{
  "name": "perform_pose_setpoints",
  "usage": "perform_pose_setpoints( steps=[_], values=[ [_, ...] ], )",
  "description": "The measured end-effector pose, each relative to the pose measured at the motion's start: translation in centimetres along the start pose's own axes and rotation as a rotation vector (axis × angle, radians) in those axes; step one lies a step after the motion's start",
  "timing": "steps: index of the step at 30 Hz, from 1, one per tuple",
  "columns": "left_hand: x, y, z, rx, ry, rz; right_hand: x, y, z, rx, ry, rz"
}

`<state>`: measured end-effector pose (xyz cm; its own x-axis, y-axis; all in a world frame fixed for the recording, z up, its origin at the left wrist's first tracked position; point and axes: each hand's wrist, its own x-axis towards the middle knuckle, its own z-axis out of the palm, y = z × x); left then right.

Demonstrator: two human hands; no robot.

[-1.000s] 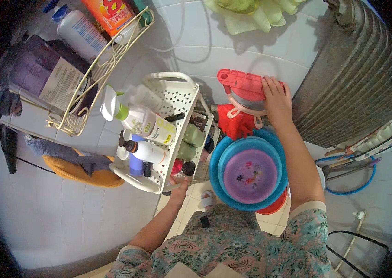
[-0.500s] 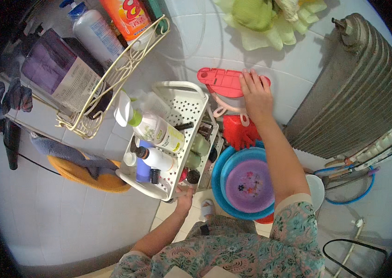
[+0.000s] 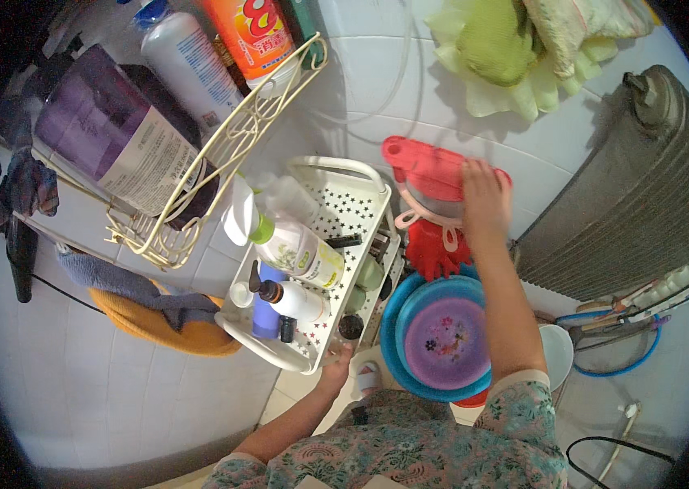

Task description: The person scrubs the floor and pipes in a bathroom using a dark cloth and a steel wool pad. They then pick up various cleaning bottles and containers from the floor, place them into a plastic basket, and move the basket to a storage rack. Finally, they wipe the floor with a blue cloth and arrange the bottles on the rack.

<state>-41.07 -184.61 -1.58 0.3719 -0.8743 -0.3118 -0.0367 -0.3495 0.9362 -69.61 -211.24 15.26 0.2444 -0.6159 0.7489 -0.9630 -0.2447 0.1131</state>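
Note:
My right hand (image 3: 487, 204) is at the right end of a flat red plastic rack (image 3: 426, 167) against the tiled wall, its fingers bent over the top edge and slightly blurred. My thumb is hidden. Pale pink loop handles (image 3: 426, 218) hang under the rack, with red rubber gloves (image 3: 438, 247) below them. Low on the left, my left hand (image 3: 336, 365) holds the near corner of a white tiered cart (image 3: 312, 357); its fingers are partly hidden by the frame. On the cart's top shelf stand a white spray bottle (image 3: 300, 248), a white pump bottle (image 3: 300, 301) and a blue-purple bottle (image 3: 266, 314).
Nested blue and purple basins (image 3: 446, 346) sit below my right forearm. A grey ribbed radiator (image 3: 630, 196) stands to the right, near a blue hose (image 3: 626, 371). A cream wire shelf (image 3: 230, 138) with bottles juts out upper left, above a hanging yellow-grey towel (image 3: 149, 314).
The whole view has shifted, so things sit lower and farther right. My right fingers, stretched flat over the rack before, are now bent over its edge. My left hand stays at the cart's corner.

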Motion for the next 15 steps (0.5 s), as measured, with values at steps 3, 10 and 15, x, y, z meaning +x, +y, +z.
perform_pose_setpoints(
  steps=[3, 10, 15],
  values=[
    [0.1, 0.1, -0.1, 0.034, -0.035, -0.093, -1.2, 2.1, -2.3, 0.099, 0.033, 0.102],
    [0.1, -0.1, -0.4, 0.044, -0.049, -0.064, -2.2, 6.3, -3.5, 0.584, -0.690, 0.410],
    [0.6, -1.3, -0.8, 0.043, -0.050, -0.077, -5.3, 7.2, 2.6, 1.064, -0.975, 0.418]
  ],
)
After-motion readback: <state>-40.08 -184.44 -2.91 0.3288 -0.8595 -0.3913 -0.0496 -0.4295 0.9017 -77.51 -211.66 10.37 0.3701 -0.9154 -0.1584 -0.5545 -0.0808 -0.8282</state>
